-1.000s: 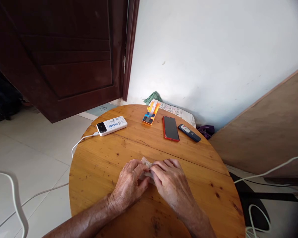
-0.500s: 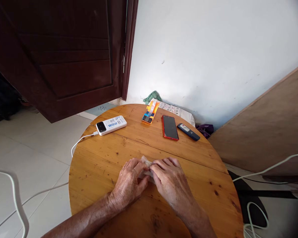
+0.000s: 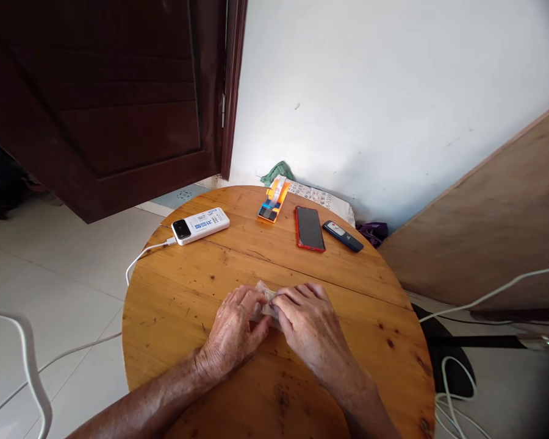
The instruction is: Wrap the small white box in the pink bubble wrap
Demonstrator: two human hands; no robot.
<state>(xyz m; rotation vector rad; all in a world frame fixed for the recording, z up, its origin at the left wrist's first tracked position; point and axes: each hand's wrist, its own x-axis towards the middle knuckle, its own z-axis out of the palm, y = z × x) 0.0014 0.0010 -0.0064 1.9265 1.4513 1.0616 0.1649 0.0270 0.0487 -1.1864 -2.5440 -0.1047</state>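
item: one small pale sheet [image 3: 263, 288], thin and crumpled, low over the near half of a round wooden table [image 3: 178, 299]; whether it rests on the wood is hidden by the fingers.

position in grip: between the two hands, one corner jutting beyond the fingertips, a middle strip showing in the gap, a lower edge under the right fingers.

left hand [image 3: 236, 332]: thumb and fingers clamped on the sheet's left part.

right hand [image 3: 307, 323]: fingers curled together, closed over its right part; thumb's exact contact cannot be told.

also on table, well apart from the hands: white power bank [image 3: 201, 225], cable attached; orange-and-blue item [image 3: 268, 211]; red-edged phone [image 3: 310, 229], dark remote [image 3: 343, 236] just beside it.
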